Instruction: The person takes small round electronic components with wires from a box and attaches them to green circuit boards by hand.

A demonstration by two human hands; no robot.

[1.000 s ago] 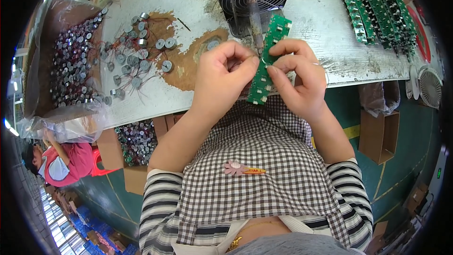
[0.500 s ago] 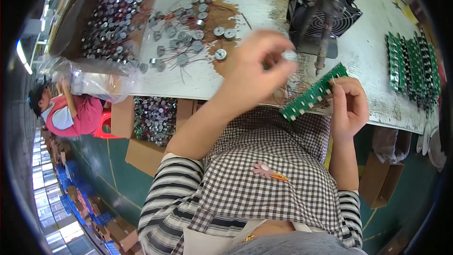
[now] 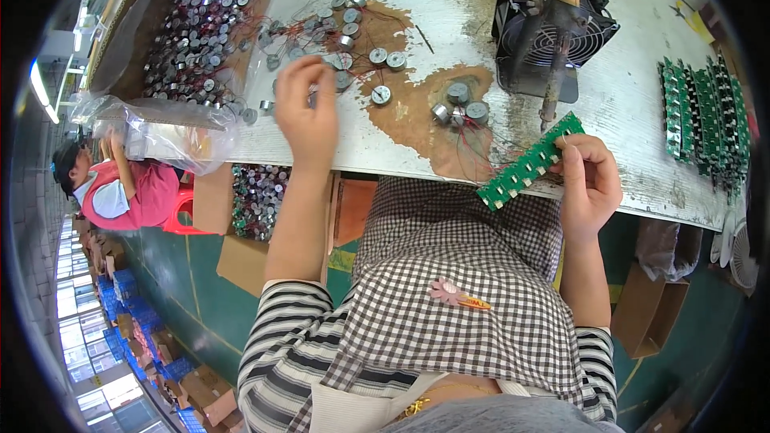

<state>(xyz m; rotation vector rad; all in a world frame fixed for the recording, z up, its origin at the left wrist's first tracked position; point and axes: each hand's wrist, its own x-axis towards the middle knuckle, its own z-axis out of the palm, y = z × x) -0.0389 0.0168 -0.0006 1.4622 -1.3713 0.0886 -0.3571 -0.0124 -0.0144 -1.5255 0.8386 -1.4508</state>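
My left hand [image 3: 309, 112] is over the left part of the bench, beside scattered small round metal motors [image 3: 351, 30] with thin red wires. Its fingers are bent and slightly blurred, with a gap to the thumb and nothing visibly held. Between finger and thumb, my right hand [image 3: 591, 184] pinches the upper right end of a green circuit board strip [image 3: 521, 170], tilted over the bench's front edge. Small pale connectors line the strip. A small group of motors [image 3: 458, 94] sits just left of it, wires trailing toward the board.
An open box [image 3: 120, 40] full of motors stands at back left. A black fan [image 3: 513, 12] and a soldering iron [image 3: 555, 72] are behind the strip. More green boards [image 3: 702, 116] stand in rows at right. Below the bench is another filled carton [image 3: 241, 261]. Another person [image 3: 132, 192] sits at left.
My left hand has moved left, from beside the board to the scattered motors, and no longer shows the motor it held. The small motor group is now uncovered. My right hand barely moved.
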